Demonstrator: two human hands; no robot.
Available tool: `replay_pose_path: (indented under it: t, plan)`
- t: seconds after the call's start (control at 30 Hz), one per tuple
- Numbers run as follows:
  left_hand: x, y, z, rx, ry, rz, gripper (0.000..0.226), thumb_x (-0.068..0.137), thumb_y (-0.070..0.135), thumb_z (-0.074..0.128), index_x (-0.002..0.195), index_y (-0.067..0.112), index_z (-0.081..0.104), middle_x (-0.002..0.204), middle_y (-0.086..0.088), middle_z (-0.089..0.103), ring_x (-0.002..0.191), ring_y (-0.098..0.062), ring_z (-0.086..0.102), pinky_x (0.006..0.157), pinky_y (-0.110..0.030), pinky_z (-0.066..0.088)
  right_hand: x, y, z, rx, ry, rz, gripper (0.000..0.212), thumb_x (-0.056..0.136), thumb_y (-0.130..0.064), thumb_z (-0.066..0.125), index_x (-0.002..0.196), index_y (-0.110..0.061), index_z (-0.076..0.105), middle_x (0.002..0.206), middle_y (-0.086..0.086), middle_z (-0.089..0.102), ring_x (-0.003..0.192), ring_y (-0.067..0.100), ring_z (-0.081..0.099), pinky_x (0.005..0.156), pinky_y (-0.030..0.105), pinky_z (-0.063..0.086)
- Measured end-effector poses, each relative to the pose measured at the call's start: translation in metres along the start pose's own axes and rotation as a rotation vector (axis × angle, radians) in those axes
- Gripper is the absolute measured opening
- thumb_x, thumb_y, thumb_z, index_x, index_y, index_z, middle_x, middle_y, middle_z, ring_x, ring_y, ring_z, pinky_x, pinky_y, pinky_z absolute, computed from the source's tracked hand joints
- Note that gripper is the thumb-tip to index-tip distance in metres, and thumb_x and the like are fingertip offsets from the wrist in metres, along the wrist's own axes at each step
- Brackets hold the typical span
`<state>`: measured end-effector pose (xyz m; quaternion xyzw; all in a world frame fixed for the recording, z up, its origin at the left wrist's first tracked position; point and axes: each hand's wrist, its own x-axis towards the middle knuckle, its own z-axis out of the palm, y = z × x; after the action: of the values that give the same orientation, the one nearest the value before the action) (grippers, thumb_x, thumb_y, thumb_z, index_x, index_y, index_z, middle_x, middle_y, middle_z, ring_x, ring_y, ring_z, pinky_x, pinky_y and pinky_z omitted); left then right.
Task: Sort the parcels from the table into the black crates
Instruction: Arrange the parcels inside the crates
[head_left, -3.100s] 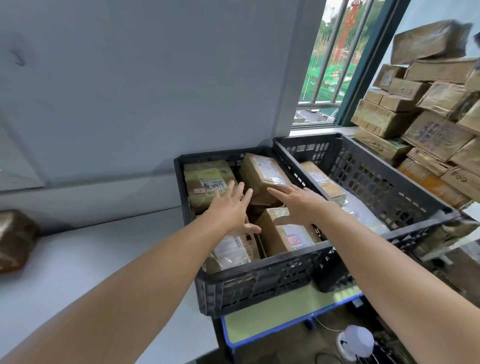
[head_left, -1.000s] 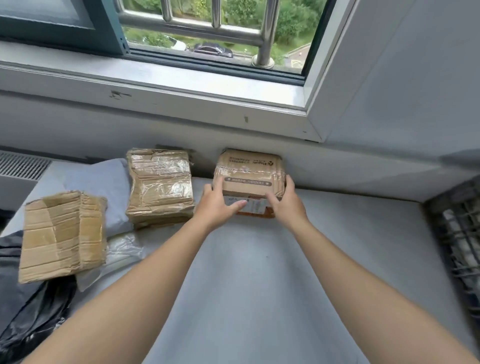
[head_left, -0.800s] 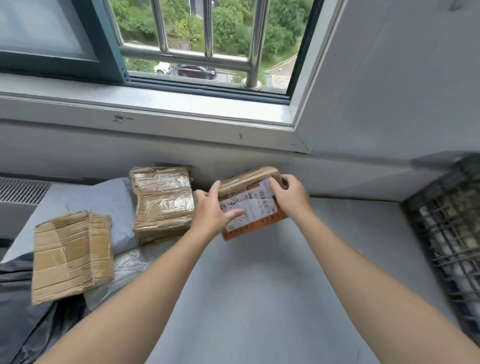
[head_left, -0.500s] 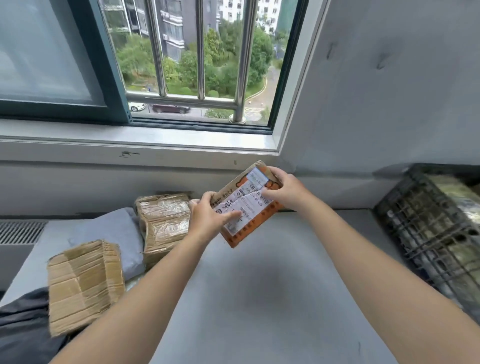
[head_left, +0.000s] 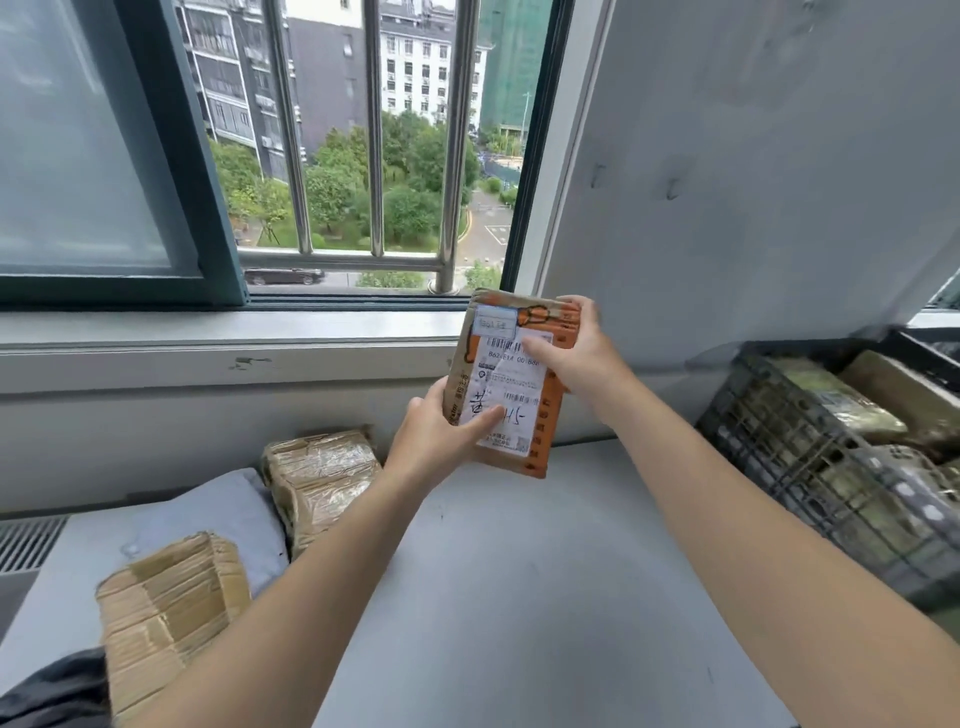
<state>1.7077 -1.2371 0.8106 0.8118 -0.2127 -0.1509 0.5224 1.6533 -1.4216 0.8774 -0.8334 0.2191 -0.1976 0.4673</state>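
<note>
A flat brown and orange parcel (head_left: 514, 387) with a white shipping label is held upright above the grey table (head_left: 519, 587), label facing me. My left hand (head_left: 439, 441) grips its lower left edge, thumb across the label. My right hand (head_left: 576, 351) holds its upper right corner, thumb on the label. At the right edge stands a black crate (head_left: 810, 467) with several taped parcels inside. Two taped brown parcels lie on the table to the left, one (head_left: 324, 475) near the wall and one (head_left: 166, 613) nearer me.
A grey soft bag (head_left: 218, 519) lies under the left parcels and a dark bag (head_left: 57, 691) at the bottom left corner. A barred window and its sill (head_left: 223, 332) run behind the table. A grey wall rises at the right.
Both hands have lifted the parcel off the table by the wall, turned it upright with the label toward me, and raised it. The view has tilted up and the crate has come further into sight.
</note>
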Motion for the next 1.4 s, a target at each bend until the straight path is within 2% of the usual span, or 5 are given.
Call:
replay_pose_path:
  t: [0.17,0.47,0.8,1.07,1.4]
  plan:
    - [-0.011,0.036,-0.004,0.337,0.084,0.072,0.048,0.083,0.074,0.053,0.122,0.045,0.052,0.115,0.009,0.062,0.112,-0.023,0.057,0.096,-0.047,0.049,-0.002,-0.015,-0.023,0.016,0.060,-0.103,0.063,0.091,-0.038,0.069,0.138,-0.032,0.027,0.106,-0.015,0.058,0.091,0.003,0.061,0.063,0.022,0.050]
    - [-0.027,0.095,0.033,-0.134,0.156,0.332,0.083,0.092,0.041,0.066,0.155,0.035,0.013,0.127,0.014,0.064,0.110,-0.006,0.065,0.094,-0.042,0.056,-0.015,-0.036,-0.075,0.223,0.004,-0.300,0.054,0.095,-0.039,0.062,0.141,-0.039,0.033,0.112,-0.012,0.068,0.093,0.004,0.070,0.075,0.030,0.061]
    - [-0.032,0.128,0.062,-0.113,0.215,0.373,0.073,0.088,0.054,0.051,0.153,0.044,0.020,0.119,0.025,0.065,0.096,-0.001,0.068,0.084,-0.043,0.059,-0.027,-0.005,-0.126,0.393,-0.274,-0.386,0.076,0.088,-0.014,0.054,0.154,-0.028,0.020,0.130,-0.004,0.062,0.117,0.016,0.063,0.086,0.032,0.057]
    - [-0.041,0.143,0.104,-0.080,0.244,0.379,0.068,0.099,0.037,0.054,0.156,0.040,0.016,0.114,0.036,0.057,0.089,0.021,0.059,0.068,-0.006,0.048,-0.028,0.022,-0.162,0.422,-0.311,-0.380,0.077,0.086,-0.012,0.056,0.152,-0.031,0.022,0.129,-0.007,0.063,0.119,0.017,0.062,0.088,0.037,0.057]
    - [-0.057,0.154,0.155,-0.113,0.205,0.330,0.066,0.100,0.037,0.054,0.152,0.051,0.016,0.130,0.020,0.061,0.110,-0.005,0.065,0.088,-0.044,0.059,-0.036,0.061,-0.196,0.456,-0.308,-0.300,0.067,0.091,-0.012,0.056,0.148,-0.033,0.028,0.119,-0.015,0.067,0.112,0.014,0.066,0.079,0.029,0.058]
